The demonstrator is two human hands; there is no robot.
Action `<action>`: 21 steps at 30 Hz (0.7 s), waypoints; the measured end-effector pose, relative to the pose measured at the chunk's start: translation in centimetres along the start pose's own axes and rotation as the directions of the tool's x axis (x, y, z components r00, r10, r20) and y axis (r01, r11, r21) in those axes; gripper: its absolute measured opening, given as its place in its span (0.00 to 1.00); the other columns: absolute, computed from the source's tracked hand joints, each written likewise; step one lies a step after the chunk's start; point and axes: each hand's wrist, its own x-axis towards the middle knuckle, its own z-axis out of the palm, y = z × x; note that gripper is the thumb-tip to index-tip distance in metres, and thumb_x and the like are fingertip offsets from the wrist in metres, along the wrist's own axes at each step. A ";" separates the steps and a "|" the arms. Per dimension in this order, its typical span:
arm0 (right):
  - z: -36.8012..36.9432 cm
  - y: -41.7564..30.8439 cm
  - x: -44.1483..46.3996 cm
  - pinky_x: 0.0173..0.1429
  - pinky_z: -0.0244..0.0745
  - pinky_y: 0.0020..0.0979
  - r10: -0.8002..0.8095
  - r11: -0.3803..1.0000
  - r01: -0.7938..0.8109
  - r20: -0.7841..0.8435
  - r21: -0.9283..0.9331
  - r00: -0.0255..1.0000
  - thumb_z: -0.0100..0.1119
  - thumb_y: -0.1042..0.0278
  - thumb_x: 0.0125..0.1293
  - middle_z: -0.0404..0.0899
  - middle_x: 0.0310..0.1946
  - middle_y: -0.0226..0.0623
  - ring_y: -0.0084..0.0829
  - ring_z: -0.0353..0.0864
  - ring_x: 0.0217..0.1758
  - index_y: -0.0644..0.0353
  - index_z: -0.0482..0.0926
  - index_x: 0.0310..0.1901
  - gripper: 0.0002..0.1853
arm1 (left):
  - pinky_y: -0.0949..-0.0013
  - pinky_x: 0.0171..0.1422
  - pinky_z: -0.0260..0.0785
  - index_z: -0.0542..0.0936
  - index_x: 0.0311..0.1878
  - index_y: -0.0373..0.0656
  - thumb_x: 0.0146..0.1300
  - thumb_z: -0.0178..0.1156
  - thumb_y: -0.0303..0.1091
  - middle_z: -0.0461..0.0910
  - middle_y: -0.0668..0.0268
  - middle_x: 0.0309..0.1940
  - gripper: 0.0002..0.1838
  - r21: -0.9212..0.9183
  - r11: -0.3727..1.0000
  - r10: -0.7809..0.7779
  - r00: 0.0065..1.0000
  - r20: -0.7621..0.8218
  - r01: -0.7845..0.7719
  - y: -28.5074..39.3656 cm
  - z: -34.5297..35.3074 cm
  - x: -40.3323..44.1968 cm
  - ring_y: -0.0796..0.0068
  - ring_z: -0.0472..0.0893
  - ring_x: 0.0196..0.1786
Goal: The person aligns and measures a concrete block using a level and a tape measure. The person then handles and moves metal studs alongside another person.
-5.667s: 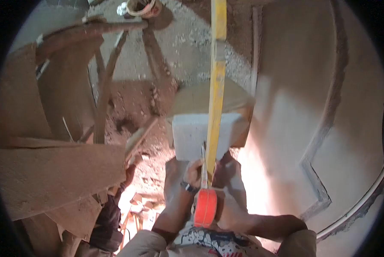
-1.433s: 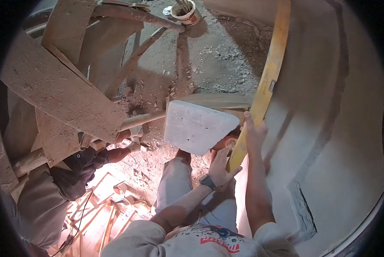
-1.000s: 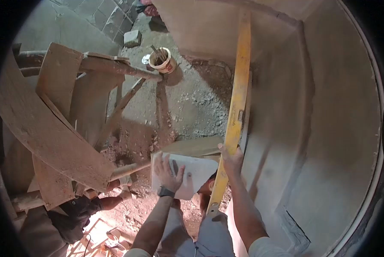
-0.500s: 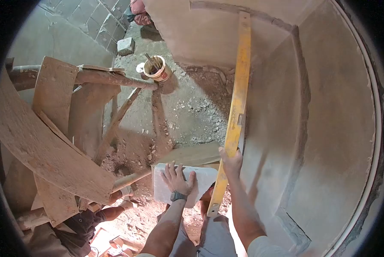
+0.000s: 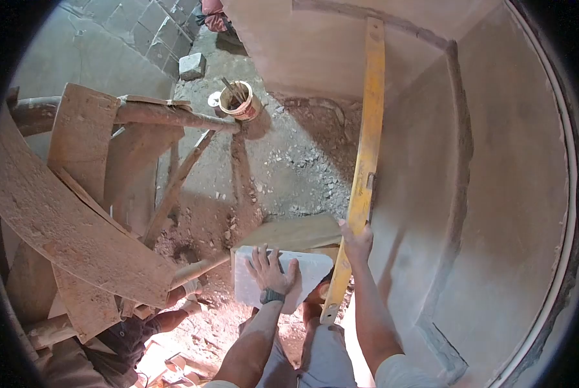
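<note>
My right hand (image 5: 358, 244) is wrapped round a long yellow spirit level (image 5: 364, 145), near its lower end. The level runs up along the plastered wall (image 5: 419, 168), its far end reaching the wall in front. My left hand (image 5: 273, 275), with a dark watch at the wrist, lies with fingers spread on a white flat-topped piece with rounded corners (image 5: 311, 265). Under the white piece shows a brown board (image 5: 296, 231). What supports the white piece is mostly hidden.
Wooden scaffolding planks (image 5: 76, 213) and poles fill the left. A bucket with tools (image 5: 240, 101) and a pale block (image 5: 192, 66) stand on the floor beyond. Rubble (image 5: 315, 178) lies by the wall. Another person's leg (image 5: 173, 318) shows at lower left. Grooves cut the wall.
The level and my right hand appear slightly further right, and the whole view has shifted a little. My left hand stays on the white piece.
</note>
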 end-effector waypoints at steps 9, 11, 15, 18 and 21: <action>-0.1 -0.9 -0.3 0.47 0.76 0.38 -0.005 0.994 0.000 0.040 0.105 0.999 0.72 0.50 0.56 0.83 0.35 0.45 0.41 0.83 0.39 0.69 0.77 0.44 0.28 | 0.36 0.78 0.28 0.75 0.60 0.49 0.57 0.59 0.61 0.63 0.57 0.69 0.33 0.012 0.999 -0.035 0.998 0.046 0.034 -0.1 0.0 0.2 0.50 0.52 0.76; 0.2 -0.3 -0.5 0.47 0.76 0.38 -0.047 0.997 0.047 0.000 0.058 0.999 0.72 0.50 0.56 0.83 0.36 0.45 0.40 0.83 0.39 0.69 0.77 0.45 0.28 | 0.36 0.78 0.28 0.75 0.60 0.50 0.57 0.59 0.62 0.63 0.58 0.69 0.33 0.010 0.999 -0.042 0.998 0.057 0.041 -0.2 0.0 -0.2 0.50 0.52 0.76; 0.4 0.1 -0.2 0.49 0.76 0.38 -0.038 0.999 0.038 0.001 -0.025 0.999 0.72 0.49 0.56 0.82 0.38 0.46 0.40 0.83 0.41 0.69 0.76 0.46 0.29 | 0.36 0.77 0.29 0.75 0.58 0.49 0.57 0.61 0.60 0.64 0.57 0.68 0.32 0.008 1.000 -0.021 0.999 0.026 0.021 -0.3 0.1 0.1 0.49 0.53 0.76; 0.3 0.2 -0.1 0.51 0.75 0.37 -0.050 0.999 0.050 0.019 0.012 0.999 0.72 0.48 0.56 0.82 0.40 0.46 0.40 0.82 0.44 0.69 0.76 0.47 0.30 | 0.36 0.78 0.29 0.76 0.58 0.49 0.57 0.61 0.60 0.64 0.58 0.68 0.32 0.007 1.000 -0.021 1.000 0.023 0.021 -0.2 0.2 0.1 0.50 0.53 0.76; 0.1 0.1 -0.2 0.53 0.73 0.36 -0.045 0.999 0.046 0.038 -0.019 0.998 0.70 0.45 0.59 0.80 0.43 0.44 0.37 0.80 0.47 0.68 0.75 0.52 0.32 | 0.36 0.77 0.29 0.76 0.59 0.50 0.56 0.61 0.60 0.64 0.58 0.69 0.32 -0.003 1.000 -0.028 0.999 0.044 0.029 -0.2 0.0 0.1 0.50 0.52 0.76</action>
